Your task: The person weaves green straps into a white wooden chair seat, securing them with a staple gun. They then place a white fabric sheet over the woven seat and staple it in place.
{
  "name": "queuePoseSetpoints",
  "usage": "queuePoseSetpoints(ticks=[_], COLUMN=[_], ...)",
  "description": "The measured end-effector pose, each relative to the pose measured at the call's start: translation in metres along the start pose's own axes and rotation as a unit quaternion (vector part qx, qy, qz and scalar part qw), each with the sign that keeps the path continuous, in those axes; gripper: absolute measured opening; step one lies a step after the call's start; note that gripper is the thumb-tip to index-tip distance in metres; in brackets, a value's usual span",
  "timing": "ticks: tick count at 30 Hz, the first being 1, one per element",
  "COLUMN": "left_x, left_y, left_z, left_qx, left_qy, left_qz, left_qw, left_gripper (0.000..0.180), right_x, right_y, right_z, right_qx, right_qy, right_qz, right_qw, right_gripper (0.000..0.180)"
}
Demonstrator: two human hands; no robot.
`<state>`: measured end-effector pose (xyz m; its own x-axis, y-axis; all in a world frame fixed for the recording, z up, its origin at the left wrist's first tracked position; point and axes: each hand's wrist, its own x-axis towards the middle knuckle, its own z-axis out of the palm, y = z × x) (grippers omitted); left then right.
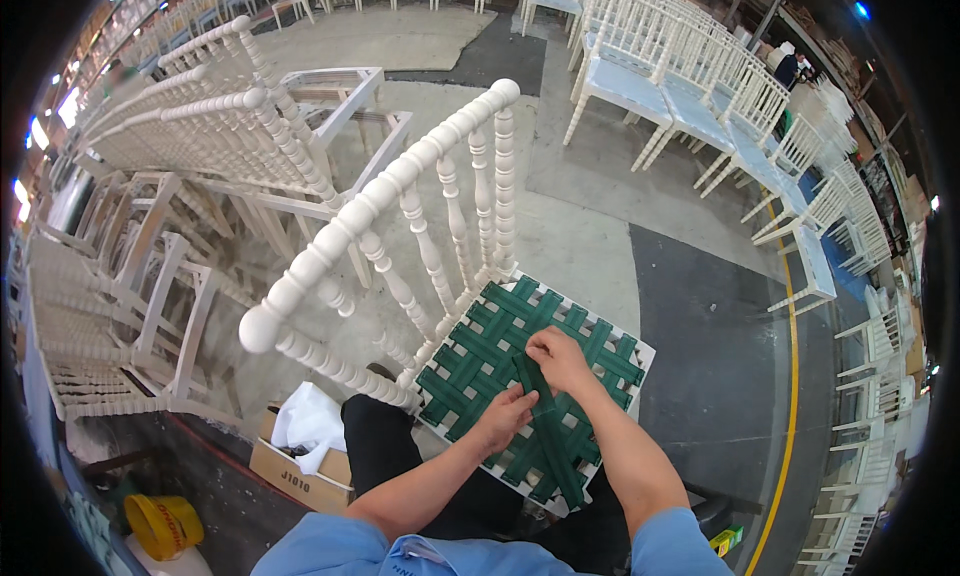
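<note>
Green strap (548, 431) hides beneath both hands' grip.

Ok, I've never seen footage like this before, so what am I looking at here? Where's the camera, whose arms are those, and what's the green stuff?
There is no machine here. The single picture comes from a wide fisheye camera worn on a person's head, looking down, which is why straight edges bend near the rim. The two bare forearms rising from the lower edge are that person's own.

In front of them stands a white chair with turned spindles in its back. Its seat frame is crossed by woven green webbing. The left hand and right hand each have a grip on one loose green strap lying over the weave.

On the floor at lower left sit a cardboard box with white material in it and a yellow roll. Stacked bare chair frames fill the left, and rows of finished white chairs stand at the upper right.
</note>
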<state>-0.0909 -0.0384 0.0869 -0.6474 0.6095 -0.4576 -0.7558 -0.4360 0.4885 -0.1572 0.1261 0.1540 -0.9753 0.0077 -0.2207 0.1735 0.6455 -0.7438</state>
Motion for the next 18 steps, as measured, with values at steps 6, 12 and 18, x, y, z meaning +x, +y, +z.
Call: queuePoseSetpoints(ticks=[6,12,18], left_x=[0.067,0.134,0.153], left_y=[0.042,0.09,0.089], left_z=[-0.039,-0.044,-0.053], left_qx=[0.406,0.644,0.751], left_qy=[0.289,0.229,0.207], left_qz=[0.293,0.43,0.336], left_qw=[0.816,0.59,0.53], left_gripper=[0.036,0.04,0.052], right_x=[0.099,0.174,0.185], right_y=[0.058,0.067,0.068], right_z=[0.036,0.05,0.06], right_qx=[-0.042,-0.095,-0.113], right_qy=[0.048,0.089,0.142], right_qz=[-0.015,0.036,0.064], right_qw=[0.998,0.991,0.981], right_gripper=[0.014,0.017,0.016])
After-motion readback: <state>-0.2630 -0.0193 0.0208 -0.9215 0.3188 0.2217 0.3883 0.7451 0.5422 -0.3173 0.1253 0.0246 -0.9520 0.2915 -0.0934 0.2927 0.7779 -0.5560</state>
